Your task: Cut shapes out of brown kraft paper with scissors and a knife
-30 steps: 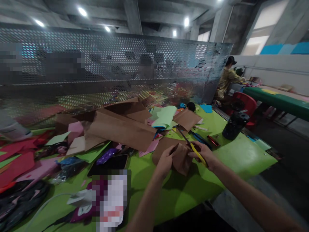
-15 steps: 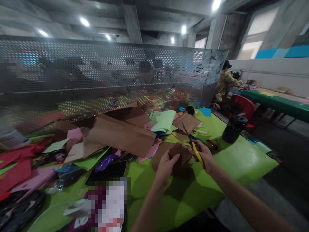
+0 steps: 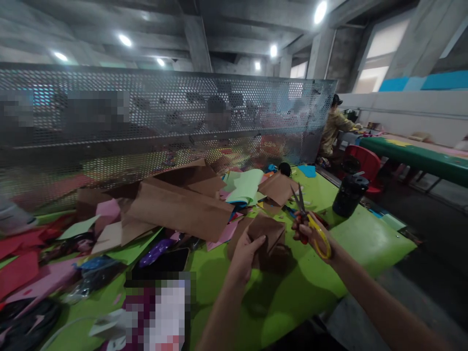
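Observation:
Brown paper (image 3: 269, 234), folded or creased, is pinched in my left hand (image 3: 245, 251) above the green tabletop, its thumb lying on top. To the right of the paper, my right hand (image 3: 310, 231) grips scissors (image 3: 319, 238) with yellow handles. Their dark blades point up and away, slightly parted, and are apart from the paper. Beneath and behind the held piece lies more brown paper (image 3: 239, 234). Large folded brown sheets (image 3: 183, 207) spread to the left, beside light green paper (image 3: 245, 187). Some fingers of the right hand are hidden by the scissors.
A dark lidded cup (image 3: 350, 195) stands near the table's right side. Coloured paper scraps, a black phone-like slab (image 3: 161, 265) and a purple wrapper (image 3: 156, 251) crowd the left. A perforated metal screen (image 3: 164, 131) borders the back. Beyond, a person (image 3: 332, 126) sits near a red chair (image 3: 367, 165).
My right hand has drawn back to the right with the scissors, away from the brown paper. The blades now show apart. My left hand still holds the paper; the view has shifted slightly.

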{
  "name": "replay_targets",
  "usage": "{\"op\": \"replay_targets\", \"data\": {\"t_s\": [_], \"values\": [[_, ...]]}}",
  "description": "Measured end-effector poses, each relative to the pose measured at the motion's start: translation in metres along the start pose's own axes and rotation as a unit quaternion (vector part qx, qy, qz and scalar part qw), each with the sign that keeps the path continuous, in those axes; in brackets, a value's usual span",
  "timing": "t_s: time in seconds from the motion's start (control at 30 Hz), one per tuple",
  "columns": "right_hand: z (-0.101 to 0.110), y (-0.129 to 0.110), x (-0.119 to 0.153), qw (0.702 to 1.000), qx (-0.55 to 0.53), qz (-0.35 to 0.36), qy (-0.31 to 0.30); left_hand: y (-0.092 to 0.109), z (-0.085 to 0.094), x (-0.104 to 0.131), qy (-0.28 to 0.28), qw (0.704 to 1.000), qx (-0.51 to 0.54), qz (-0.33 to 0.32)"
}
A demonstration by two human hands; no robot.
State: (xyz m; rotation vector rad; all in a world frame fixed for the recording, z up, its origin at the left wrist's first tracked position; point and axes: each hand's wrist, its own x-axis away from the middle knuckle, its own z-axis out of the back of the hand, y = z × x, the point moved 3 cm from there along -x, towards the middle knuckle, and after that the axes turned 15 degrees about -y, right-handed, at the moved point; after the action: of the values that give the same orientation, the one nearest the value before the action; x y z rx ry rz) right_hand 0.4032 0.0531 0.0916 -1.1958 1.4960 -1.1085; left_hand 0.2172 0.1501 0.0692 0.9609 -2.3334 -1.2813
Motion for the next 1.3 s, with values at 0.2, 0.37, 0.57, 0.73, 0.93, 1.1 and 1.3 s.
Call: {"op": "replay_targets", "data": {"t_s": [0.2,0.37,0.57,0.73,0.93,1.1,1.3], "values": [[-0.025,-0.001,-0.015,0.999,0.0,-0.017,0.033,0.006,-0.007,0.002,-0.03,0.998,-0.057,-0.009],[-0.029,0.006,-0.022,0.998,-0.026,0.013,0.049,-0.003,0.001,0.001,0.002,1.0,-0.025,0.006],[-0.03,0.009,-0.023,0.995,-0.04,0.055,0.073,-0.018,0.007,0.003,0.049,0.995,-0.022,0.083],[-0.032,0.008,-0.018,0.998,-0.043,0.032,0.036,-0.009,0.001,0.004,0.036,0.994,-0.059,0.084],[-0.022,0.006,0.011,0.989,-0.065,-0.031,-0.126,0.007,0.01,0.001,0.103,0.995,-0.015,0.003],[-0.029,-0.004,0.043,0.959,-0.067,-0.113,-0.251,0.011,0.014,0.003,0.124,0.992,0.009,-0.004],[-0.034,-0.001,0.049,0.954,-0.066,-0.112,-0.272,0.01,0.014,0.004,0.117,0.992,0.04,-0.01]]}}
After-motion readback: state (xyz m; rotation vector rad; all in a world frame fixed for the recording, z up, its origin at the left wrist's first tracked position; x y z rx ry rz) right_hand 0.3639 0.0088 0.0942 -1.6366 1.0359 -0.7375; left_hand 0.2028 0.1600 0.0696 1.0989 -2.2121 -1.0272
